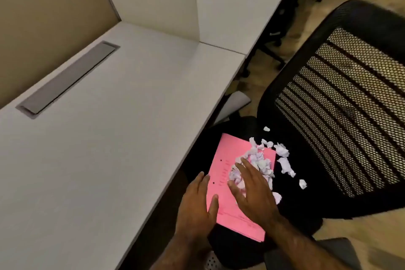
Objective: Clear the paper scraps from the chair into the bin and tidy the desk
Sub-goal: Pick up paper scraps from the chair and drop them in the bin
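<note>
A pink folder (221,173) lies flat on the black seat of the office chair (306,171). A heap of crumpled white paper scraps (259,163) sits on the folder's right half, and a few loose scraps (285,163) lie on the seat beside it. My left hand (197,206) rests on the folder's left edge with its thumb on the pink surface. My right hand (252,190) hovers with spread fingers over the near side of the heap, touching the scraps. The bin is not identifiable in view.
The white desk (105,160) runs along the left, with a grey cable flap (68,79) set in it and beige dividers behind. The chair's mesh backrest (350,105) stands to the right. Another chair's base (274,50) shows under the far desk.
</note>
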Demonstrator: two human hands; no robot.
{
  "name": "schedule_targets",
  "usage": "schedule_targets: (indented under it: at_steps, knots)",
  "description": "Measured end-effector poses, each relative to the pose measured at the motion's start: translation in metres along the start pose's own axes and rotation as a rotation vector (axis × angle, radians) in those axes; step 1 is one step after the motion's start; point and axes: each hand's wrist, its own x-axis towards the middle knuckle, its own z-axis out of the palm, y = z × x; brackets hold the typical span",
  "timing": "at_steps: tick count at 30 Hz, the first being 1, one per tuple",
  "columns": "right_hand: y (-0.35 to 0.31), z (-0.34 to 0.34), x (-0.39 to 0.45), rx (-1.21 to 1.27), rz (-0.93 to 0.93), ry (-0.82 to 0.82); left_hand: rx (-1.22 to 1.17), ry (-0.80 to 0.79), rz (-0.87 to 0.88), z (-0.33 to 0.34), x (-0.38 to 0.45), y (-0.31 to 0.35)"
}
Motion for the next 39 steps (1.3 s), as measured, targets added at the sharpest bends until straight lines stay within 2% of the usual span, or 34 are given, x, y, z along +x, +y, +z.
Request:
schedule_targets:
  at_steps: [8, 15, 22, 26, 31, 39]
  knots:
    - [0.101, 0.031, 0.032, -0.174, 0.224, -0.037, 0.193, -0.212, 0.073, 0.098, 0.063, -0.015]
    - [0.164, 0.060, 0.060, -0.294, 0.363, -0.064, 0.325, -0.233, 0.157, 0.166, 0.111, -0.022]
    - [0.184, 0.083, 0.090, -0.448, 0.245, -0.039, 0.347, -0.194, 0.284, 0.202, 0.153, -0.024]
    - [0.192, 0.093, 0.095, -0.507, 0.179, -0.078, 0.350, -0.201, 0.271, 0.209, 0.158, -0.022]
    - [0.193, 0.100, 0.094, -0.482, 0.137, -0.017, 0.436, -0.105, 0.360, 0.216, 0.158, -0.016]
    - [0.199, 0.100, 0.100, -0.360, 0.045, 0.050, 0.404, -0.138, 0.412, 0.217, 0.174, -0.023]
